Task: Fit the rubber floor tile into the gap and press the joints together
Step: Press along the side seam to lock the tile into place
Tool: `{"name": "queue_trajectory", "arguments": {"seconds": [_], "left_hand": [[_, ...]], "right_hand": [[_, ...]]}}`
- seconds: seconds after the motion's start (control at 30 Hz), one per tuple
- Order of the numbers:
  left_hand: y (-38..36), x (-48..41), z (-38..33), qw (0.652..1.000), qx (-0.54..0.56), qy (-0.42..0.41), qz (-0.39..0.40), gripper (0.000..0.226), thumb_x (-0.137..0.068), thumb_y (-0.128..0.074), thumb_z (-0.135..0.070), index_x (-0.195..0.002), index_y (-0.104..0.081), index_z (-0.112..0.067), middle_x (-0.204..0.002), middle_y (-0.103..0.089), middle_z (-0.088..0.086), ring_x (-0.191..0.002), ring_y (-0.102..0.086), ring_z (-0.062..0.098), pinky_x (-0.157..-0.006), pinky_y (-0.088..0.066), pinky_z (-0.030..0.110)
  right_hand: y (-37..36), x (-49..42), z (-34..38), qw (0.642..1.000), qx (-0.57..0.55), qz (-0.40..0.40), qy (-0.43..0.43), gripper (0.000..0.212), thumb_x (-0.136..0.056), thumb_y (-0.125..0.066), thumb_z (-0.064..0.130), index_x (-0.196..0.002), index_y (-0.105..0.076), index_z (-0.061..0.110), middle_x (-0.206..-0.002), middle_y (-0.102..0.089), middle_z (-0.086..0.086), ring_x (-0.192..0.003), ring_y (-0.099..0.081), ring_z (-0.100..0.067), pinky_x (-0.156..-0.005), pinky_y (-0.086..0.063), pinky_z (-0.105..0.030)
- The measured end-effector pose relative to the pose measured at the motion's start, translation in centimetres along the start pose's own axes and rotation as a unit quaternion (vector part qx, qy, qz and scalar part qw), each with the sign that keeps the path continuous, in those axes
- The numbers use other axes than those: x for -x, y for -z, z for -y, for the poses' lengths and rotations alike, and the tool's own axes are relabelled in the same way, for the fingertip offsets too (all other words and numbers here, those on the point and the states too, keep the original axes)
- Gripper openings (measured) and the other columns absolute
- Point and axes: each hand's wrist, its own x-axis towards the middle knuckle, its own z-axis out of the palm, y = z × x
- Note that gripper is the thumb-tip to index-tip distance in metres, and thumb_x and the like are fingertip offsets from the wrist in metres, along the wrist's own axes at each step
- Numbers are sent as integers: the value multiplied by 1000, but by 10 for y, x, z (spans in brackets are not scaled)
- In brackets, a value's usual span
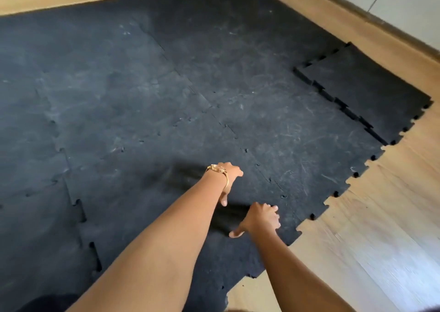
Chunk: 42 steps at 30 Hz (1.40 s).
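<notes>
Both hands press flat on the near rubber floor tile (pixel 238 252), which lies in the mat beside the toothed outer edge. The left hand (pixel 229 181), with a gold watch (pixel 217 168) on its wrist, has its grip spread apart, palm down, thumb pointing back toward the person. The right hand (pixel 260 220) sits just beside it, nearer the edge, fingers loosely curled and thumb out, clamped on nothing. The black rubber mat (pixel 142 97) of interlocked tiles fills most of the view; some joints at the lower left show small dark gaps at the tabs. Its right border is a jagged row of tabs against bare wooden floor (pixel 369 240), which gives open room to the right. At the far right a loose tile (pixel 364 90) lies on top of the mat, its notched edge raised.
</notes>
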Motion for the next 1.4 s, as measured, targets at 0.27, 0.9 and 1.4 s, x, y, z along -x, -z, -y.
{"name": "queue_trajectory", "arguments": {"seconds": [0.27, 0.9, 1.4], "left_hand": [[4, 22, 115, 973, 70, 215, -42, 151, -43, -96, -31, -146, 13, -48, -156, 29, -2, -141, 14, 48, -98, -22, 77], [-12, -1, 145, 961, 169, 215, -35, 156, -42, -97, -23, -143, 18, -50, -153, 35, -2, -138, 20, 52, -91, -21, 83], [-126, 113, 192, 881, 240, 362, -185, 151, -49, -77, -72, -150, 9, -1, -157, 15, 22, -145, 17, 33, -119, 1, 44]], "right_hand": [[79, -71, 120, 971, 21, -69, 228, 148, -54, -93, 40, -154, 13, 14, -161, 16, -15, -148, 12, -39, -117, -12, -61], [85, -110, 176, 980, 115, -65, 147, 159, -45, -96, 42, -151, 16, 2, -160, 10, -23, -146, -1, -48, -119, -17, -53], [2, -10, 220, 836, 264, -105, 470, 136, -61, -90, 32, -155, 6, 12, -163, 8, -10, -149, 9, -37, -117, -15, -54]]}}
